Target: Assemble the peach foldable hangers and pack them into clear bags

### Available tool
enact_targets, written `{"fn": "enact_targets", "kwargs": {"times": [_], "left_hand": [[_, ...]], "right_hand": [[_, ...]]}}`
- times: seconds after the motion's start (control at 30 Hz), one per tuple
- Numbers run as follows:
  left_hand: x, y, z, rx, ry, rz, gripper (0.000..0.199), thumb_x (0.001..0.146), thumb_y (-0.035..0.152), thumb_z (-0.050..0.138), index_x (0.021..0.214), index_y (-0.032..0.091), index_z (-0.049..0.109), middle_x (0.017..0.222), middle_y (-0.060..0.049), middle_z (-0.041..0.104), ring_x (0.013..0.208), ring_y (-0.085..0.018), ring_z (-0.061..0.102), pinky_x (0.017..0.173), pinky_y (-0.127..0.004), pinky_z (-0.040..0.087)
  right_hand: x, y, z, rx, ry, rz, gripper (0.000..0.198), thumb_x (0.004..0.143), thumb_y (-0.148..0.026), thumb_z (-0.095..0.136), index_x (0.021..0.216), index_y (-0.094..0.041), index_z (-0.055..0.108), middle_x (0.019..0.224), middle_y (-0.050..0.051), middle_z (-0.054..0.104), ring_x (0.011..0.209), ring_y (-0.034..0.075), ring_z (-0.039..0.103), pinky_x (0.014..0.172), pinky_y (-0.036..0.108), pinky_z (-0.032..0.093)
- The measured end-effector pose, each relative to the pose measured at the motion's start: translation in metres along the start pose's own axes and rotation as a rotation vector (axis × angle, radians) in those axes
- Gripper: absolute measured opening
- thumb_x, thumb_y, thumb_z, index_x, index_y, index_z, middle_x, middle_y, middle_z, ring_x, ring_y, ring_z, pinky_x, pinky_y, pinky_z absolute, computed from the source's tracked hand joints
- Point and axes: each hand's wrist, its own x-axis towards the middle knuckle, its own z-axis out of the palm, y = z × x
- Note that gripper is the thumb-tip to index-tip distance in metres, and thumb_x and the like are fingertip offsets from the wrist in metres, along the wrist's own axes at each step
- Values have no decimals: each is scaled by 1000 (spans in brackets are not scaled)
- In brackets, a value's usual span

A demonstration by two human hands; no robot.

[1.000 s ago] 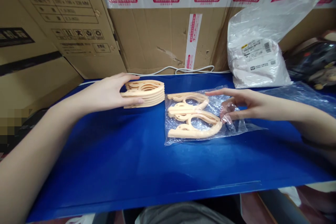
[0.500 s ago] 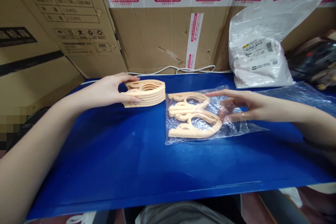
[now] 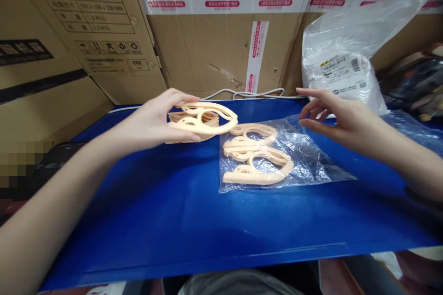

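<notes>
My left hand [image 3: 157, 120] grips a cream folding hanger [image 3: 226, 126] between thumb and fingers, its curved end pointing right. Just beneath and behind it lies a stack of matching folding hangers [image 3: 211, 120], partly hidden by the held one. To the right, a clear plastic bag [image 3: 314, 159] lies flat on the blue table with several cream folding hangers [image 3: 258, 178] in or on it; which of the two I cannot tell. My right hand [image 3: 341, 117] hovers above the bag's right side, fingers apart and holding nothing.
Large cardboard boxes [image 3: 204, 46] wall off the back and left of the blue table [image 3: 214, 230]. A white plastic package [image 3: 341, 73] with a label stands at the back right. A white cable [image 3: 224, 91] runs along the rear edge, and more clear film [image 3: 411, 124] lies at right.
My left hand has raised one folding hanger off the stack and shifted it slightly right. My right hand has let go of the bagged hangers and moved up and to the right.
</notes>
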Motion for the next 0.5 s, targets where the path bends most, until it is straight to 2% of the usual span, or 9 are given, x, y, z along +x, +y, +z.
{"fn": "enact_targets", "kwargs": {"times": [0.07, 0.1, 0.23, 0.33, 0.5], "left_hand": [[-2, 23, 14, -69, 13, 131, 76, 69, 62, 74, 130, 22, 53, 122, -8, 55, 113, -29, 55, 102, -42, 45], [-3, 33, 22, -96, -5, 184, 73, 72, 59, 75, 130, 21, 52, 124, -9, 54, 115, -28, 54, 103, -42, 45], [-10, 66, 51, -200, -22, 339, 66, 80, 48, 74, 134, 23, 44, 126, -9, 52, 120, -26, 50, 104, -41, 43], [-13, 77, 62, -271, -8, 345, 69, 77, 49, 76, 132, 25, 42, 129, -9, 51, 119, -27, 50, 102, -41, 45], [-15, 79, 65, -288, 72, 302, 69, 77, 51, 75, 133, 26, 42, 127, -9, 51, 121, -29, 50, 105, -46, 44]], "right_hand": [[-3, -16, 3, 46, 83, -102, 54, 93, -40, 55, 142, -22, 42, 110, 9, 63, 94, 23, 60, 83, 39, 48], [-6, -25, 6, 86, 74, -162, 56, 92, -42, 57, 143, -26, 41, 119, 8, 61, 103, 25, 59, 88, 40, 47], [-16, -54, 17, 138, -98, -330, 84, 80, -54, 69, 150, -40, 25, 143, 4, 46, 125, 32, 48, 98, 47, 45], [-19, -61, 22, 81, -108, -391, 84, 82, -52, 67, 152, -42, 21, 144, 5, 46, 126, 34, 47, 98, 49, 45], [-17, -61, 24, 34, -93, -364, 85, 83, -53, 66, 153, -39, 20, 143, 7, 48, 120, 36, 52, 94, 51, 47]]}}
